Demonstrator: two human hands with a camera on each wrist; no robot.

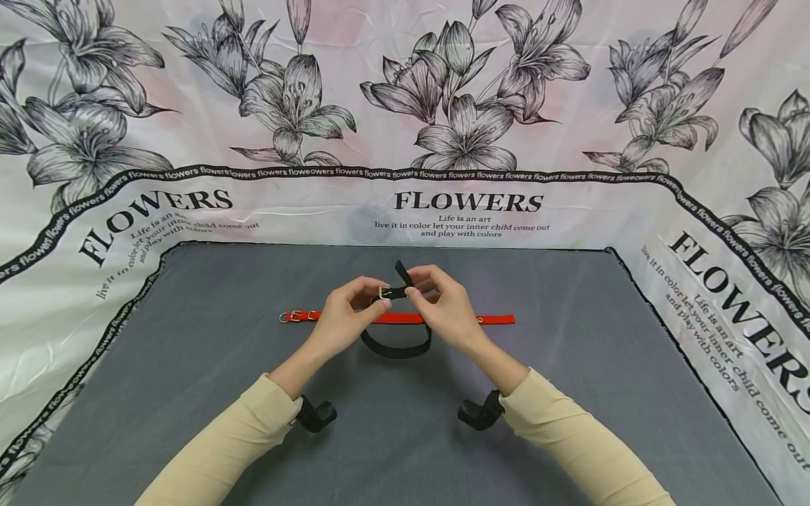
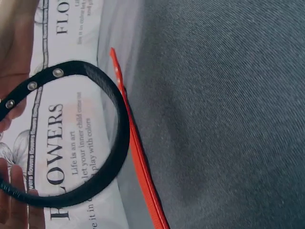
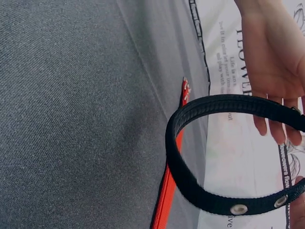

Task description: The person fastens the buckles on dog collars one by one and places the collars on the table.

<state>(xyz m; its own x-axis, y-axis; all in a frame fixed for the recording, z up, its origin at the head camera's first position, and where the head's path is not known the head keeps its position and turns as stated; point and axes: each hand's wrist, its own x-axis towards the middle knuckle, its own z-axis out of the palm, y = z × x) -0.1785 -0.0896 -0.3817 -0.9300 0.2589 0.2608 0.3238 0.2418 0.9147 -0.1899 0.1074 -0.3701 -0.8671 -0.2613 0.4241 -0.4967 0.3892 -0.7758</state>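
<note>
Both hands hold a black buckled collar [image 1: 395,351] up over the grey cloth, bent into a loop that hangs below the fingers. My left hand [image 1: 342,316] pinches it beside the metal buckle [image 1: 384,292]. Opposite, my right hand [image 1: 448,309] pinches the strap just right of the buckle, and the free tip [image 1: 402,273] sticks up between the hands. Metal-rimmed holes line the band of the black collar [image 2: 121,143] in the left wrist view. Behind the hands a red collar [image 1: 399,318] lies flat and straight, its middle partly covered by them.
The grey cloth [image 1: 190,379] covers the work surface. A white flower-printed cloth [image 1: 335,211] borders it at the back and both sides, with a black-edged seam. Black wrist devices [image 1: 316,414] sit at both cuffs.
</note>
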